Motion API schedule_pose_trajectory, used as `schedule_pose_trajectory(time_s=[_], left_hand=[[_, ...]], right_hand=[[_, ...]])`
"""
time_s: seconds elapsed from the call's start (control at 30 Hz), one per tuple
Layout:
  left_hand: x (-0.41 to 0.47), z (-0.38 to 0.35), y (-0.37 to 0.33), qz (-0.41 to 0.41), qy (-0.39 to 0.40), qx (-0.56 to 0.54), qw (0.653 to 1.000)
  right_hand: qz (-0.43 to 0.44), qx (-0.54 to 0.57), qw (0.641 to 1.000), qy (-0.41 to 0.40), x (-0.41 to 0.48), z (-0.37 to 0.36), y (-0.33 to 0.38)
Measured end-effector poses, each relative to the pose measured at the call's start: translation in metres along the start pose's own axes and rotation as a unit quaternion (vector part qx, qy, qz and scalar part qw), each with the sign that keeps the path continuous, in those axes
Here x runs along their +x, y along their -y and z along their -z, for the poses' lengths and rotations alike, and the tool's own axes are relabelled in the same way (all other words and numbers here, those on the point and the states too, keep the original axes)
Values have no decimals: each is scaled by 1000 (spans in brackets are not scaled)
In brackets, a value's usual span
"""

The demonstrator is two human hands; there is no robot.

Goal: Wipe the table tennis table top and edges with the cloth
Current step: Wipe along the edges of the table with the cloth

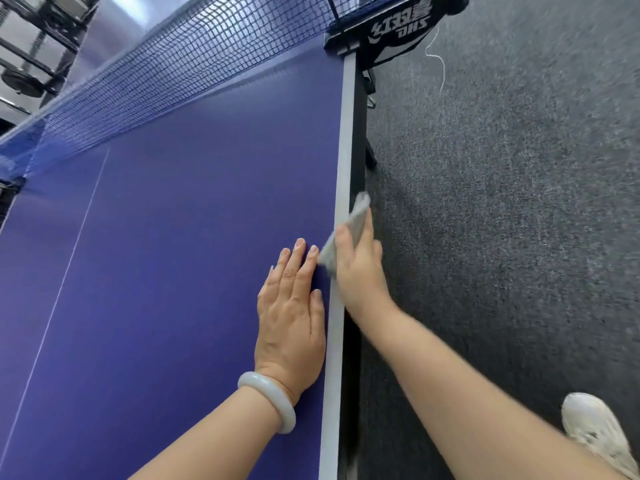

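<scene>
The blue table tennis table [180, 244] fills the left of the view, with a white side line [344, 161] along its right edge. My right hand [360, 268] grips a grey cloth [356, 220] folded over that side edge, thumb on top and fingers down the outer side. My left hand [294, 317] lies flat on the blue top just inside the edge, fingers together, touching the cloth's near corner. A pale bangle [268, 400] sits on the left wrist.
The net [166, 81] crosses the table at the far end, clamped by a black post [391, 32] at the right edge. Dark grey carpet [502, 202] lies to the right. A white shoe [595, 434] stands at lower right. Metal racks [38, 39] stand far left.
</scene>
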State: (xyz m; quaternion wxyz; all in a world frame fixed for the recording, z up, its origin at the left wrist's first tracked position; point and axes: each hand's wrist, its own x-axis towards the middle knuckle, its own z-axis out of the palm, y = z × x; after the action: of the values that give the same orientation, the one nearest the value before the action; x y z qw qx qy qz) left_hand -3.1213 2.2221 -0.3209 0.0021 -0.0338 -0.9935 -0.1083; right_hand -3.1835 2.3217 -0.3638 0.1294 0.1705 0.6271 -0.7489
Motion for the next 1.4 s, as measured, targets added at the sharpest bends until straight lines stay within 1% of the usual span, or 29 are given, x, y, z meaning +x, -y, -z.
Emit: schedule_pose_trajectory(time_s=[0.07, 0.13, 0.23, 0.33, 0.53, 0.6, 0.67, 0.73, 0.83, 0.97, 1.07, 1.13, 1.2, 1.3, 1.33, 1.4], left_hand=[[-1, 0, 0, 2, 0, -9, 1000], [0, 0, 1, 4, 1, -11, 1000], [2, 0, 0, 2, 2, -4, 1000], [1, 3, -2, 6, 8, 0, 1000], [0, 5, -5, 12, 20, 22, 999], [3, 11, -5, -1, 13, 39, 999], [21, 17, -4, -13, -12, 32, 999], [51, 18, -6, -4, -26, 16, 1000], [99, 10, -15, 14, -8, 16, 1000], [118, 0, -15, 42, -7, -18, 999], [117, -2, -9, 34, -24, -26, 999], [118, -3, -8, 28, -27, -19, 999], [117, -3, -8, 27, -21, -14, 999], [118, -3, -8, 30, -17, -11, 999], [118, -3, -9, 30, -17, -9, 999], [117, -3, -10, 31, -17, -7, 999]], right_hand=[[-3, -14, 1000, 14, -39, 0, -16], [-17, -31, 999, 19, -43, -1, -13], [-37, -43, 998, -13, 11, -4, 14], [-44, -27, 998, -27, 68, -3, 42], [-36, -37, 999, 3, 81, 2, 38], [-37, -37, 999, 11, 79, 3, 41], [-34, -41, 998, 16, 77, 5, 44], [-34, -42, 998, 19, 75, 6, 43], [-41, -42, 998, 28, 77, 7, 42], [-33, -59, 997, 32, 76, 8, 43], [-7, -106, 994, 16, 86, 6, 55], [4, -112, 994, -12, 116, 4, 73], [-4, -101, 994, -31, 161, 3, 98], [-22, -77, 996, -30, 209, 6, 125], [-12, -76, 997, -25, 211, 6, 125], [47, -116, 992, -19, 193, 5, 114]])
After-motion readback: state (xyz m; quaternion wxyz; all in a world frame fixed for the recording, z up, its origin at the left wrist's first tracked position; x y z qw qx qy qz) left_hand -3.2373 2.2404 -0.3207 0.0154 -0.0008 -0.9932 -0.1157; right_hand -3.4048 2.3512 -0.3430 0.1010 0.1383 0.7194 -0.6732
